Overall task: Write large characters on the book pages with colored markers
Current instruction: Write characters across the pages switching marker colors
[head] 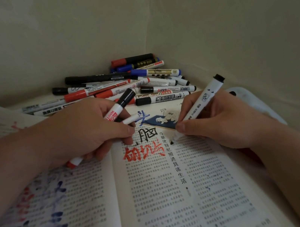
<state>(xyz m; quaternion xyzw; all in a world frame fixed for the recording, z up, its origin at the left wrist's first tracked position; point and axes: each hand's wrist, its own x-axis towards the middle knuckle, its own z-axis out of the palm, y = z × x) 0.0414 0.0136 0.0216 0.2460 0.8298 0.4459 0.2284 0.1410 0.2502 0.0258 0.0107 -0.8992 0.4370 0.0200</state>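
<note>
Head view: fingers of right hand (215,122) grip white marker (201,102), tip down-left on book (159,200); left hand (89,130) clutches other markers (122,104).

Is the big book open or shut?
Open. The book lies spread out, with both pages showing on either side of the middle fold and red characters written on the right page.

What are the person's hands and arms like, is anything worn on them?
Both are bare. The left hand and right hand have no gloves, and no rings show on the fingers in view. The left forearm and right forearm are uncovered to the frame's edge: no sleeves, watch or bracelet show. The visible nails are short and unpainted.
</note>
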